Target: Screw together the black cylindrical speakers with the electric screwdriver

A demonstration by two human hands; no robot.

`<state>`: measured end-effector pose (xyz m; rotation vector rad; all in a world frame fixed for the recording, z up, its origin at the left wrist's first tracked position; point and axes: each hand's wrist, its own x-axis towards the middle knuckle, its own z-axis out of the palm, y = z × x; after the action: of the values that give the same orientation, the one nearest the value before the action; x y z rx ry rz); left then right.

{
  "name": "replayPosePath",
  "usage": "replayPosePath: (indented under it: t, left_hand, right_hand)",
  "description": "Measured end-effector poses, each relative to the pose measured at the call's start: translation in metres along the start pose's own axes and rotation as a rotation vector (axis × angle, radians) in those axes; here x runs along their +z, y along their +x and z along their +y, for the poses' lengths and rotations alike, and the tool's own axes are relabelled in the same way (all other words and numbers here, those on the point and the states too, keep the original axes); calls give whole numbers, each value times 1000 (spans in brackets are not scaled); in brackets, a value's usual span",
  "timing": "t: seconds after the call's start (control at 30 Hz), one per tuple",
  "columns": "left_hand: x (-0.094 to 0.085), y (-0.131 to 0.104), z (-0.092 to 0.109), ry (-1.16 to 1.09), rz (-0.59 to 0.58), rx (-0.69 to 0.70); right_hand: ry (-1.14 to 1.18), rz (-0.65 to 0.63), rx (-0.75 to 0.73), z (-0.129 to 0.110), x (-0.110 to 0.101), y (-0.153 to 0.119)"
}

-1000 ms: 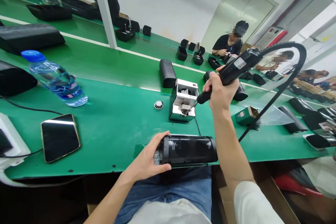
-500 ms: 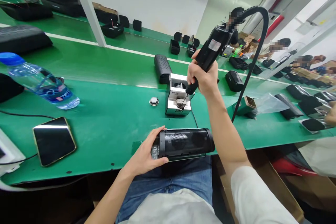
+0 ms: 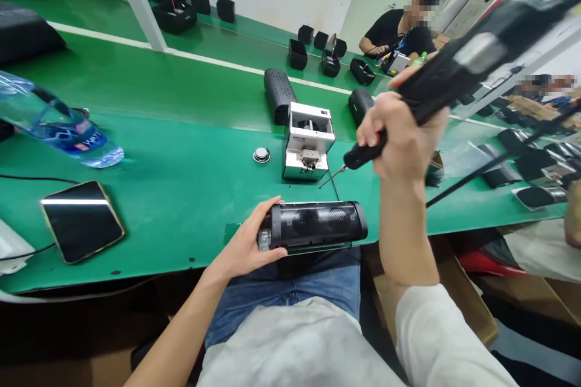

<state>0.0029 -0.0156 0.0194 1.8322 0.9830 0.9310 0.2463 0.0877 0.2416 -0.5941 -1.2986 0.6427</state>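
My left hand point(image 3: 249, 239) grips the left end of a black speaker housing point(image 3: 322, 224) that lies along the table's near edge. Its thumb is on the near side, its fingers on the far side. Held up at the right, my right hand point(image 3: 403, 130) is wrapped round a black electric screwdriver point(image 3: 436, 78), slightly blurred, whose thin bit slants down to the left above the housing's far side. Behind the housing stands a white screw feeder point(image 3: 308, 142), just left of the bit. A small round silver part point(image 3: 261, 155) lies left of the feeder.
A water bottle point(image 3: 68, 124) leans at the left above a phone point(image 3: 83, 221). Behind the feeder sits a black speaker cover point(image 3: 279, 95). The screwdriver's cable point(image 3: 490, 160) crosses the right side. Across the bench is a person in black point(image 3: 394, 30).
My right hand has pulled the screwdriver away from the screw feeder, to the right and toward me. The left hand still holds the speaker housing. The view has shifted slightly.
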Motion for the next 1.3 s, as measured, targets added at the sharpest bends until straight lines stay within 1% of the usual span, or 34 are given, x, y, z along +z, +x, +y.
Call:
replayPosePath:
  t: [0.13, 0.2, 0.23, 0.27, 0.3, 0.37, 0.4, 0.47, 0.5, 0.53, 0.57, 0.6, 0.67, 0.73, 0.8, 0.83, 0.9, 1.0, 1.13, 1.3]
  left_hand:
    - [-1, 1, 0, 28, 7, -12]
    - [-1, 1, -1, 33, 3, -20]
    - [-1, 1, -1, 33, -2, -24]
    - [-1, 1, 0, 33, -5, -26]
    - [-1, 1, 0, 33, -7, -25]
    - [-1, 1, 0, 35, -3, -20]
    - [-1, 1, 0, 36, 2, -16]
    - [-1, 0, 0, 34, 11, -12]
    - [0, -1, 0, 31, 13, -14]
    - [0, -2, 0, 26, 14, -18]
    - [1, -3, -1, 20, 13, -20]
    - [1, -3, -1, 14, 11, -17]
    - [2, -4, -2, 2, 2, -6]
    - [1, -3, -2, -10, -4, 7]
    - [1, -3, -2, -22, -12, 8]
    - [0, -3, -2, -27, -17, 6]
    - [0, -3, -3, -32, -24, 7]
    - [0, -3, -3, -26, -21, 5]
    - [1, -3, -4, -20, -15, 2]
    - [1, -2, -3, -20, -14, 7]
  right_hand:
    - [60, 100, -23, -66, -26, -21]
    - [53, 154, -74, -85, -37, -23]
    - [35, 172, -129, -86, -42, -20]
    - [18, 199, -224, -81, -45, -14]
    - [-3, 246, -343, -69, -46, -5]
    - [-46, 377, -588, -30, -41, 19]
    - [-102, 447, -619, -7, -36, 31]
    - [-119, 437, -515, 33, -24, 52]
    - [-116, 419, -465, 46, -18, 58]
    - [-94, 403, -424, 52, -13, 61]
    - [-64, 403, -409, 53, -10, 60]
    - [-37, 398, -400, 47, -9, 58]
    - [6, 358, -382, 27, -9, 49]
    - [21, 250, -325, 8, -8, 39]
    - [12, 129, -237, 3, -1, 32]
    - [5, 88, -204, 7, 4, 29]
    - [-40, 28, -153, 21, 16, 24]
    - [-94, 1, -130, 45, 27, 19]
    - [-105, 9, -140, 65, 29, 20]
    - [-58, 48, -207, 80, 26, 30]
